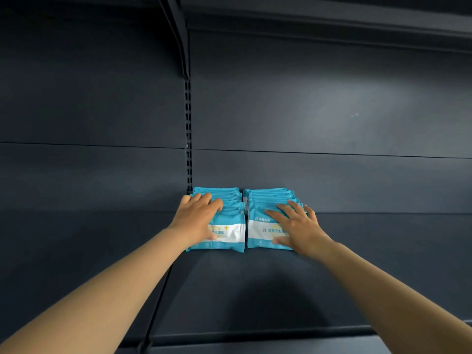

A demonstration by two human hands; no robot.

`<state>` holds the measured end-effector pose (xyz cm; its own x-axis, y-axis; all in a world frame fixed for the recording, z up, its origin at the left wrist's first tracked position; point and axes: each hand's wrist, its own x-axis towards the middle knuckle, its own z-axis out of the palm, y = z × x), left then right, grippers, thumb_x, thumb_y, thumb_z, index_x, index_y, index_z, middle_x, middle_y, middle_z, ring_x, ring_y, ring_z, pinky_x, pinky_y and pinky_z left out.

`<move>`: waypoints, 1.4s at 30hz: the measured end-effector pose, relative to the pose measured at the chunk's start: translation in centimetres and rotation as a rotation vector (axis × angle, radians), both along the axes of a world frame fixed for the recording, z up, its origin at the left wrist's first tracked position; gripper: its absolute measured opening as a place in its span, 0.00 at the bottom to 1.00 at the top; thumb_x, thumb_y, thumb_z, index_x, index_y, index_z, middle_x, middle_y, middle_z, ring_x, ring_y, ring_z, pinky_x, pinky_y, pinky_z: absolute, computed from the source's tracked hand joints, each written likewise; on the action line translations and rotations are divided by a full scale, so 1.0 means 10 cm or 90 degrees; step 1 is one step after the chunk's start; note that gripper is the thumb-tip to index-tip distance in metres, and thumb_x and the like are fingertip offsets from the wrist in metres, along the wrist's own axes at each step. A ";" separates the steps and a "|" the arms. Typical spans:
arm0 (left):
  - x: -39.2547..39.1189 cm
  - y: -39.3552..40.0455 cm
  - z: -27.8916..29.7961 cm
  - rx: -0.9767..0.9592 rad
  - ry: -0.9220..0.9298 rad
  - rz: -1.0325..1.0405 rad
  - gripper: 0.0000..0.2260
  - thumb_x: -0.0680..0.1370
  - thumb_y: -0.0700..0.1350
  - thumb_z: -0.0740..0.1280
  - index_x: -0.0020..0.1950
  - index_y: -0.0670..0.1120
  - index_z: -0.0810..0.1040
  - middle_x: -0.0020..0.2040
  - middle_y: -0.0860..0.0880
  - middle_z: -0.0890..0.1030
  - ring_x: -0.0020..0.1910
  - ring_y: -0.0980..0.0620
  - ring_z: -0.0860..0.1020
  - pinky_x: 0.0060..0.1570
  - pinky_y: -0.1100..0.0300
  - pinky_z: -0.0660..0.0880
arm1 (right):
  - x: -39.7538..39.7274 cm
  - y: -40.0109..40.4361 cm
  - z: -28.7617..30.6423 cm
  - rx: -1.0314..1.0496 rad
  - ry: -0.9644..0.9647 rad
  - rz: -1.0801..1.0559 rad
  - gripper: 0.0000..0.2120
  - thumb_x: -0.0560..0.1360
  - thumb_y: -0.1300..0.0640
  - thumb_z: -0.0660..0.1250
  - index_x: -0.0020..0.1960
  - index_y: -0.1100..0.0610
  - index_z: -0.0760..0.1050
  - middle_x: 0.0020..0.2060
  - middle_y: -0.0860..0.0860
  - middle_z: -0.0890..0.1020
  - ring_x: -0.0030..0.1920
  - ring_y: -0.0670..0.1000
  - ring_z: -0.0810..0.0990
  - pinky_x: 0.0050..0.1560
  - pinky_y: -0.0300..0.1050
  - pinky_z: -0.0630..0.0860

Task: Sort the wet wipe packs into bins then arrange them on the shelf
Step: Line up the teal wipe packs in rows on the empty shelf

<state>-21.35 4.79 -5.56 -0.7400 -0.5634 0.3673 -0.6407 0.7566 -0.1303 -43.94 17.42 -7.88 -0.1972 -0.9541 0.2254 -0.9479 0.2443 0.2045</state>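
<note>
Two rows of blue-and-white wet wipe packs stand side by side on the dark shelf (255, 290), against its back wall. My left hand (196, 218) rests on the left row (228, 232), fingers laid over the pack tops and thumb against the front pack's face. On the right row (260, 228) my right hand (297, 226) lies with fingers spread and straight, thumb low on the front pack. Each hand covers part of its front pack's label.
The shelf board extends to left and right of the packs. A slotted upright (188, 134) runs up the back wall just behind the left row. Another shelf (332, 24) hangs overhead on a bracket (178, 34).
</note>
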 end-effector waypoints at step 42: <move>0.41 3.87 -4.08 0.559 -0.162 0.184 0.25 0.73 0.57 0.68 0.66 0.49 0.67 0.63 0.50 0.70 0.63 0.51 0.70 0.58 0.56 0.69 | 0.14 3.91 -3.55 0.255 -0.392 -0.004 0.30 0.75 0.44 0.64 0.74 0.49 0.59 0.71 0.46 0.63 0.71 0.49 0.59 0.70 0.47 0.59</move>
